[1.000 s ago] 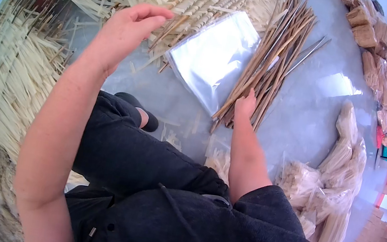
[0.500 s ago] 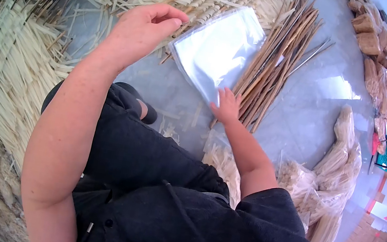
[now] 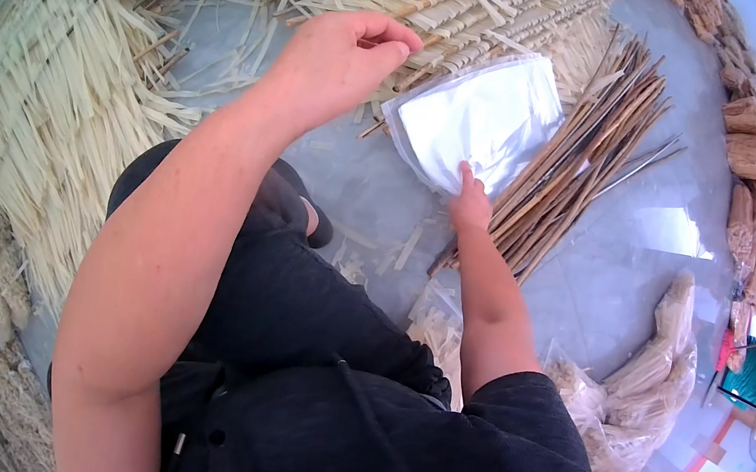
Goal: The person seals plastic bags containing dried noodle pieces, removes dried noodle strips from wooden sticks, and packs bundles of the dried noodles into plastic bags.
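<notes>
Plastic sheet stack (image 3: 481, 119) on floor (image 3: 606, 297), right hand (image 3: 472, 208) at its near edge
Right hand: one finger points out over the stack, the others too small to read; can't tell if they grip the plastic or just rest there. Left hand (image 3: 336, 66): raised, left of the stack, thumb and index tips close together, can't tell if anything is pinched. Stick bundle (image 3: 578, 159) lies alongside the stack's right edge, ends toward the wearer slightly fanned. Pale strips with wrapped rods (image 3: 493, 7) behind the stack, strip pile (image 3: 52, 105) well apart to its left. Clear-bagged bundle (image 3: 641, 386) near-right of the stack, brown wrapped bundles (image 3: 754, 138) far right of it
</notes>
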`<state>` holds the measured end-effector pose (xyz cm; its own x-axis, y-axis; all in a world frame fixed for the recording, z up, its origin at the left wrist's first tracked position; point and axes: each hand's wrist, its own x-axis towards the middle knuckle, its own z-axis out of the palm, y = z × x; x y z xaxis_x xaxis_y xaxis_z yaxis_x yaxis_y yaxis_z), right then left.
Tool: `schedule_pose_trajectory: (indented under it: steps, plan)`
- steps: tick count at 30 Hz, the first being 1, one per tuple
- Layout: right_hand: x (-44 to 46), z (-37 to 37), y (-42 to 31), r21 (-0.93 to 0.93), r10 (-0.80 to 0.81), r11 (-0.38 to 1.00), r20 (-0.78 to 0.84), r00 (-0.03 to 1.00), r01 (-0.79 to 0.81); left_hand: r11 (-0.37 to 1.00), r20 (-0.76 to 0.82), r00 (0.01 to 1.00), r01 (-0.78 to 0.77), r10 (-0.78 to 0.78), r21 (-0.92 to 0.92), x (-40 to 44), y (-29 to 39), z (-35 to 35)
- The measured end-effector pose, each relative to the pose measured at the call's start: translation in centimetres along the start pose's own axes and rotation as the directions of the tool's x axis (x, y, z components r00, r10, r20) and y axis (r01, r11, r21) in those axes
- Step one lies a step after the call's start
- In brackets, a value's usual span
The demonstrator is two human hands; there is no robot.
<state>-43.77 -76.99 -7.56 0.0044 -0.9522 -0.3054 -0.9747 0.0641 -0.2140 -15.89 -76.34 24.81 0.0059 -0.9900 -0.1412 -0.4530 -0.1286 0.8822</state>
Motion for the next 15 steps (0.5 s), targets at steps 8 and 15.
schedule_pose_trajectory:
  steps: [8,15]
  plan:
    - [-3.8,-4.2,1.4,0.039,-0.121,0.991,-0.118,0.986,0.127,1.0,0.023,1.0,-0.015,0.015,0.001,-0.2,0.7,0.8]
    - [-8.2,-15.9,-3.8,0.733,0.012,0.564,-0.467,0.884,0.379,0.961,-0.017,0.962,0.27,-0.272,-0.066,0.4,0.2,1.4]
